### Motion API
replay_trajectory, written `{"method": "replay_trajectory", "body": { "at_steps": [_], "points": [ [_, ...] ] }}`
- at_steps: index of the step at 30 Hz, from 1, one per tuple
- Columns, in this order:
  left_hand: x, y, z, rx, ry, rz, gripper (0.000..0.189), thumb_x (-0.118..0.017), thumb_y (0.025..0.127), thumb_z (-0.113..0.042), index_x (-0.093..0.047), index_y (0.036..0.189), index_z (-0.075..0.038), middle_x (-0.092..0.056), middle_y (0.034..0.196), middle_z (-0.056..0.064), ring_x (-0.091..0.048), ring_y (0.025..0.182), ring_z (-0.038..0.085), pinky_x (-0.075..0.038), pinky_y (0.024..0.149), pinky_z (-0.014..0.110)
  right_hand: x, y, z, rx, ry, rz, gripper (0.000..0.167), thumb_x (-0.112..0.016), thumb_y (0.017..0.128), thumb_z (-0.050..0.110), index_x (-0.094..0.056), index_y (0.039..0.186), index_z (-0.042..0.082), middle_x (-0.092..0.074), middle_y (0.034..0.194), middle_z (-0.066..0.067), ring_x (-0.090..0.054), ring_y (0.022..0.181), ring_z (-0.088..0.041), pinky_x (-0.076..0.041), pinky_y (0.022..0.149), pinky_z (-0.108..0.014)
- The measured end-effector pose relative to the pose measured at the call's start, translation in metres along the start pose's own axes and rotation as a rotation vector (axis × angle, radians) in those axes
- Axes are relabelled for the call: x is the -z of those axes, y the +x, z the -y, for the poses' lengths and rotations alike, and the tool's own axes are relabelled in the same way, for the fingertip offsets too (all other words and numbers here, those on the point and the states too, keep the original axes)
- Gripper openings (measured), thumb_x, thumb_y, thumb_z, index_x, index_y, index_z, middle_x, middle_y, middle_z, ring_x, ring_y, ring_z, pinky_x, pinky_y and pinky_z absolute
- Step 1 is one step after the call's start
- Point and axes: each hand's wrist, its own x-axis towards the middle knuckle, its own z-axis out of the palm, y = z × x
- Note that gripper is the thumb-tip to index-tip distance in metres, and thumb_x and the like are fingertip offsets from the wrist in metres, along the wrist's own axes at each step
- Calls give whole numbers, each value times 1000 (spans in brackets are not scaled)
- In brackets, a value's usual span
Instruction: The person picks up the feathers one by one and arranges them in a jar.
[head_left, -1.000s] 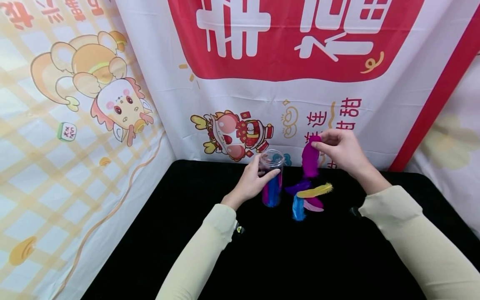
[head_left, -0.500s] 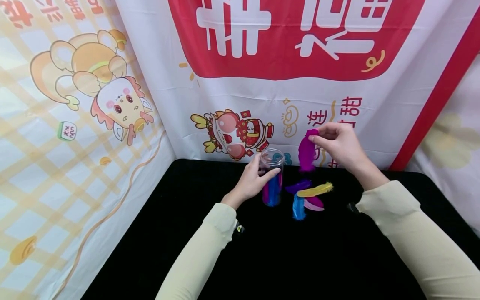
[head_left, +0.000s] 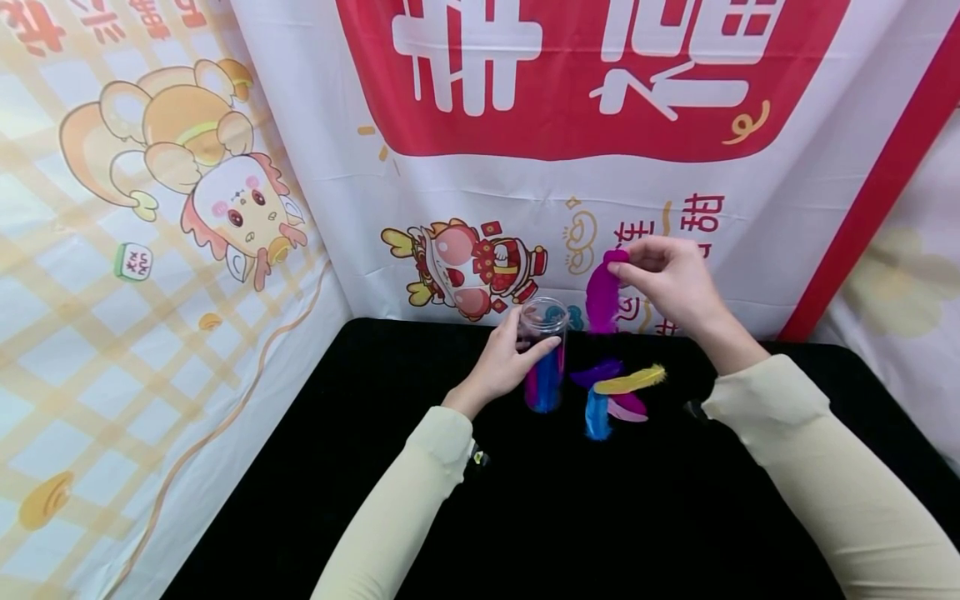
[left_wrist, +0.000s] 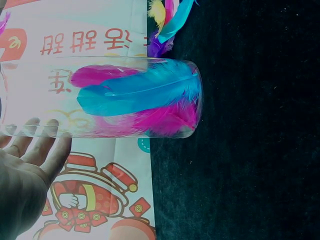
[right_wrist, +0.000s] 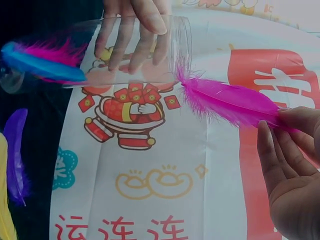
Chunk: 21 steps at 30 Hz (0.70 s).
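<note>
Upright on the black table stands a clear jar (head_left: pixel 545 367) with blue and magenta feathers (left_wrist: pixel 140 95) inside. My left hand (head_left: pixel 501 360) grips it around the upper part, thumb across the near side. Between thumb and fingertips, my right hand (head_left: pixel 678 279) pinches a magenta feather (head_left: pixel 602 296) by its upper end. That feather hangs to the right of the jar's open mouth, higher than the rim; its fluffy end looks close to the rim in the right wrist view. Beneath it on the table lie a yellow feather (head_left: pixel 630 381), a blue one (head_left: pixel 597 417), a purple one (head_left: pixel 597 372) and pink ones (head_left: pixel 627 408).
A white printed cloth (head_left: pixel 465 192) with red panels hangs directly behind the table's back edge. Along the left side runs a yellow checked cloth (head_left: pixel 90 333). The black tabletop (head_left: pixel 585 517) extends in front of the jar and between the forearms.
My right hand has risen a little and moved left with the magenta feather, bringing it nearer the jar. The left hand and the jar have stayed in place.
</note>
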Motion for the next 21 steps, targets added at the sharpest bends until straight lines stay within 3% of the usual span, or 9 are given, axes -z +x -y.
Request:
{"method": "replay_trajectory", "body": {
  "at_steps": [13,21],
  "points": [
    [0,1,0,4,1,1,72,-66,98,-49,-36,154,-16,-55,141,3,-60,123,13,-53,103,36,-7,4,9,59,67,-17,18,-79,92,15,-74,99,-1,-77,89,-7,-73,77,-14,-59,71,-21],
    [0,0,0,9,-1,2,71,-66,97,-53,-36,153,-19,-54,143,3,-57,128,14,-53,103,36,-11,7,16,47,59,-32,20,-79,92,16,-75,103,-1,-77,94,-7,-73,81,-9,-57,74,-17]
  ]
}}
